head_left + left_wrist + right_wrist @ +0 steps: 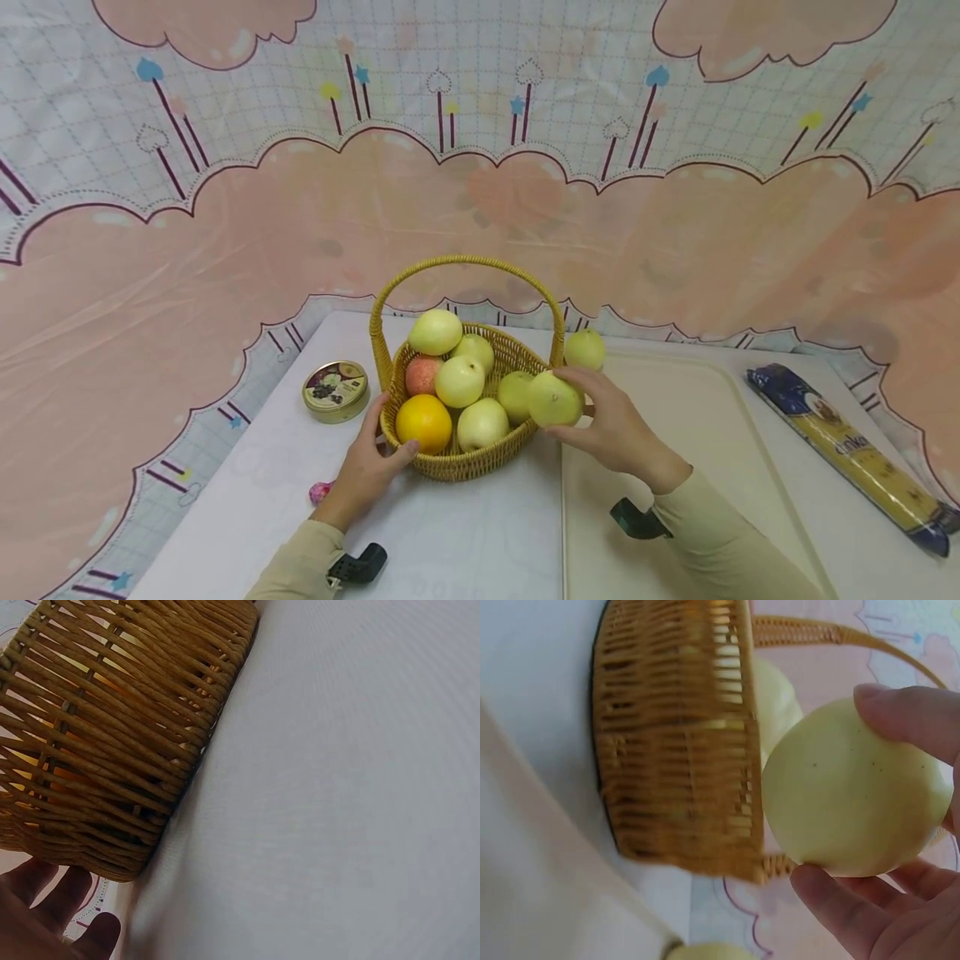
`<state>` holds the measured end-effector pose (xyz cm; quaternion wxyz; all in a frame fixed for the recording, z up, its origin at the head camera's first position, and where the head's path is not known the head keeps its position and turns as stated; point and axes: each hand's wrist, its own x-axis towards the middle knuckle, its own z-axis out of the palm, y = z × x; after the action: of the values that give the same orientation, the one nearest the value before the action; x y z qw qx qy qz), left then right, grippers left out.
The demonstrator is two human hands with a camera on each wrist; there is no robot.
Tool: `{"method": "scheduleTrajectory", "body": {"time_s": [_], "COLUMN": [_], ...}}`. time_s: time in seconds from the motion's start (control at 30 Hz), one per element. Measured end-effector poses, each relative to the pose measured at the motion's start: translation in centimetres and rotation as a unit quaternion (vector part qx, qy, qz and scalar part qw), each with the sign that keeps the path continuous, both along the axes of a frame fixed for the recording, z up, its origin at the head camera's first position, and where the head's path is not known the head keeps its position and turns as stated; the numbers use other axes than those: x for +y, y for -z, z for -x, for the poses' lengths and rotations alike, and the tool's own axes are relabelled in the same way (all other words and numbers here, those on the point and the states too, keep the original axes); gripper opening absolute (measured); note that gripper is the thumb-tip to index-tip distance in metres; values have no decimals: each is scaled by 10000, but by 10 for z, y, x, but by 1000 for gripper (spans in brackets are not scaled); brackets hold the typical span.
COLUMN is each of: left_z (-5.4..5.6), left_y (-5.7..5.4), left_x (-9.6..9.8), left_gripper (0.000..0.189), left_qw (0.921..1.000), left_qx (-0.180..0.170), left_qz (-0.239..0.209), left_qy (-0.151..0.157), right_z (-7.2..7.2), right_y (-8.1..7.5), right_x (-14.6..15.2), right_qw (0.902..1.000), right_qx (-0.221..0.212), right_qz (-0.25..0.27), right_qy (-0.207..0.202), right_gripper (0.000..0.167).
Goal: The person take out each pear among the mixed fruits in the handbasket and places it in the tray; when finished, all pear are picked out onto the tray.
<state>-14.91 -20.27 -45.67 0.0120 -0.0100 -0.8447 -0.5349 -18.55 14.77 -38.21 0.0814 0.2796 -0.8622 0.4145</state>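
The left hand [369, 468] grips the rim of the wicker basket [459, 472] at eight o'clock, beside an orange [423, 423] inside – the right hand [618, 427] pinches a pale green fruit [555, 400] at the basket's three o'clock edge

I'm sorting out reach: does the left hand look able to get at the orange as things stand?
Likely yes: the left hand is at the basket, right beside the orange, and no other fruit covers it.
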Motion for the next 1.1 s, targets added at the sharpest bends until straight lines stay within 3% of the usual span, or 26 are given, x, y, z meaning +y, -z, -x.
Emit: {"method": "scheduleTrajectory", "body": {"time_s": [0.27, 0.6, 0.87, 1.1], "left_z": [-2, -2, -1, 0], "left_y": [-3, -2, 0, 2], "left_x": [0, 0, 0, 0], "left_gripper": [89, 89, 89, 90], "left_qw": [10000, 9999, 9999, 9999], "left_qx": [19, 32, 97, 65], "left_qz": [-30, -93, -77, -83], "left_qy": [54, 48, 43, 35], "right_z": [9, 30, 47, 53], "right_y": [4, 11, 26, 35], "right_x": [41, 96, 130, 145], "right_qw": [9977, 9856, 9783, 9704], "right_qx": [-365, -711, -558, -1039], "right_qz": [72, -572, -636, -575], "right_qy": [567, 1426, 1892, 2105], "right_gripper": [69, 74, 74, 78]}}
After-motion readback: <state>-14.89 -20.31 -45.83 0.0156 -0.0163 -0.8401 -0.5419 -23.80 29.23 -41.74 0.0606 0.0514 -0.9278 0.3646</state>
